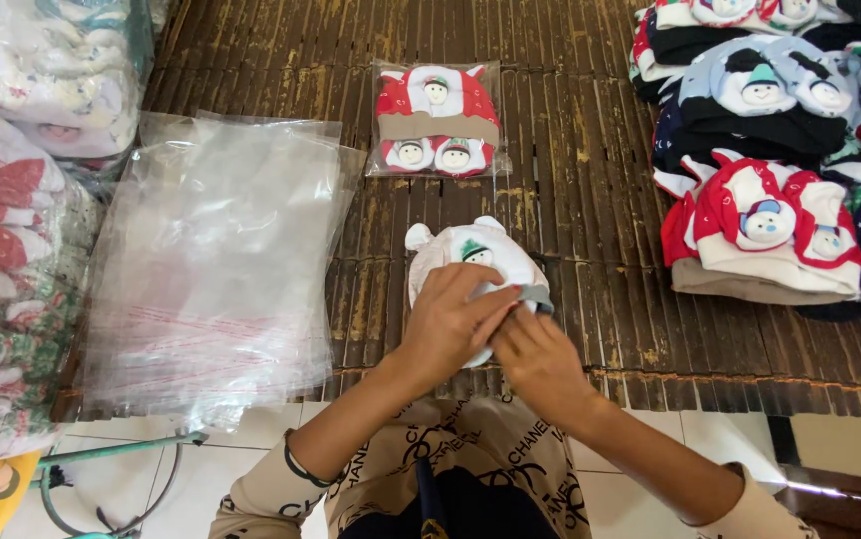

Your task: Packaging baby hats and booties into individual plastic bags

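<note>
A small white knitted cap [470, 252] with two ears and a snowman face lies on the brown woven mat [570, 200] right in front of me. My left hand [447, 321] rests on its lower half, fingers curled over it. My right hand [535, 357] pinches the cap's lower right edge, where a small grey piece [538, 296] shows. Beyond the cap lies a packed red and white cap set [436, 118] in a clear bag.
A stack of clear plastic bags [213, 265] lies at the left. Bagged red and white knitwear [11, 200] piles up at the far left. Loose caps in red, blue and dark colours [765, 170] are heaped at the right. White floor tiles [221, 469] lie below the mat.
</note>
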